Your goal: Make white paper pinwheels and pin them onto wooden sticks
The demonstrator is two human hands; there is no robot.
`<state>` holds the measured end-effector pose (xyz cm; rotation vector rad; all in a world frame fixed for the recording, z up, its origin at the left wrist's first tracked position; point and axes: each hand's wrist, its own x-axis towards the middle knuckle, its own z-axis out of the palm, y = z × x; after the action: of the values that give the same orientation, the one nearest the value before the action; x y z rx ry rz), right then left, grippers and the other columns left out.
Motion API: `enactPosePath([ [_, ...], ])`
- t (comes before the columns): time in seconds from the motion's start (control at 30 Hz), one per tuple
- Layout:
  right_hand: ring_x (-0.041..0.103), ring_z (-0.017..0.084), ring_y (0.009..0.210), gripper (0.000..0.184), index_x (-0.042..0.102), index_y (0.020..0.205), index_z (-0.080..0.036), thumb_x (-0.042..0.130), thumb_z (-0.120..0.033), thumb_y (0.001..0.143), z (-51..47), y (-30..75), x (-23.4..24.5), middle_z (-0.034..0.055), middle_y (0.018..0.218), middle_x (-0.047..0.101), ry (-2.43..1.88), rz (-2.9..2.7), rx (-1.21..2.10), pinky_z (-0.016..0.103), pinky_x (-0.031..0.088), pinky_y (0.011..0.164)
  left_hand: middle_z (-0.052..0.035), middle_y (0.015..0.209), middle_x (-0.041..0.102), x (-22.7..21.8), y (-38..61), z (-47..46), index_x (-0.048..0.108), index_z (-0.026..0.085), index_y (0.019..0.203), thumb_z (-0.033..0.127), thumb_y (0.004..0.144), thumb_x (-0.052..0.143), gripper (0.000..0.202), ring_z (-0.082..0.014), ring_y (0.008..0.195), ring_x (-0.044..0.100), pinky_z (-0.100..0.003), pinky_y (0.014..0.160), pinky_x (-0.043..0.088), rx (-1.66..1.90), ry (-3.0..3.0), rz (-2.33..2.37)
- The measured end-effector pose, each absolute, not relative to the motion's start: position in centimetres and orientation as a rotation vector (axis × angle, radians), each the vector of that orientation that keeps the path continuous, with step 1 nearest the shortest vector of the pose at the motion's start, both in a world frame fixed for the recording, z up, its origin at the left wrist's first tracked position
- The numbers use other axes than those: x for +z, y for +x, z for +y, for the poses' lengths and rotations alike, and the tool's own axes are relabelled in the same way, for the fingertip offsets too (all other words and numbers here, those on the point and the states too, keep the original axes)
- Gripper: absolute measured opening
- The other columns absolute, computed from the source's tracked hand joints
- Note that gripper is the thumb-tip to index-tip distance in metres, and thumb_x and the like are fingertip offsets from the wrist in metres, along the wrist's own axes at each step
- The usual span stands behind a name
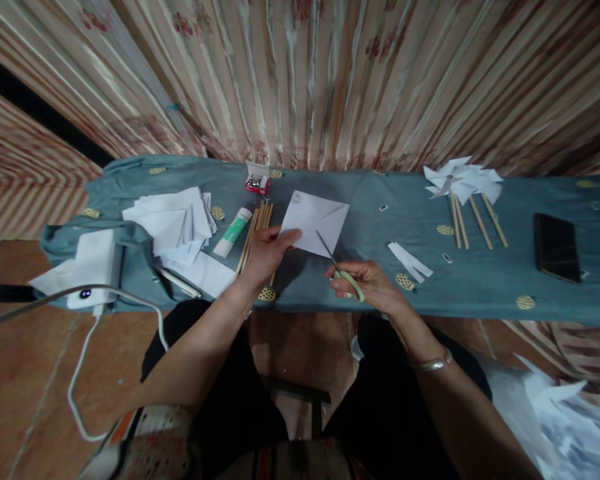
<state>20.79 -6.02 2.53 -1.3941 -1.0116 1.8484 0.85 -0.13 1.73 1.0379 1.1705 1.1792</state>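
Observation:
My left hand [269, 253] pinches the near left corner of a white square paper [314, 221] with crossed fold lines, holding it tilted above the blue-grey cloth. My right hand [365, 283] is closed round the pale green handles of scissors [338, 268]. The blades point up and left, and their tip lies on the paper's near edge. A bundle of wooden sticks [256, 233] lies just under my left hand.
A narrow table [480, 293] under the cloth carries a stack of white papers [173, 223], a glue stick [233, 232], a small red box [257, 183], paper strips [410, 261], finished paper pinwheels on sticks [467, 193] and a black phone [556, 247]. A white box with a cable [94, 267] sits at left.

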Motion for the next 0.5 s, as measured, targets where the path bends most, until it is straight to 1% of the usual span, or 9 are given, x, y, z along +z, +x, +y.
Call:
enactPosePath([
  [0.33,0.052,0.005,0.046,0.043,0.071,0.073,-0.017,0.090,-0.045,0.047,-6.01,20.75,2.34,-0.0060,0.054,0.059,-1.364,-1.049,1.803,0.019,0.048,0.046,-0.0010,0.065,0.067,2.12,0.89,-0.27,0.071,0.015,0.066,0.035,0.065,0.077,0.021,-0.0124,0.059,0.057,-0.025,0.057,0.043,1.167,1.026,1.191],
  [0.5,0.052,0.005,0.048,0.043,0.071,0.074,-0.017,0.090,-0.044,0.047,-6.04,20.95,1.85,-0.0057,0.056,0.058,-1.367,-1.070,1.805,0.018,0.048,0.049,-0.0006,0.064,0.066,1.78,0.69,-0.15,0.071,0.015,0.065,0.034,0.066,0.076,0.020,-0.0116,0.059,0.056,-0.024,0.057,0.043,1.178,1.048,1.186],
])
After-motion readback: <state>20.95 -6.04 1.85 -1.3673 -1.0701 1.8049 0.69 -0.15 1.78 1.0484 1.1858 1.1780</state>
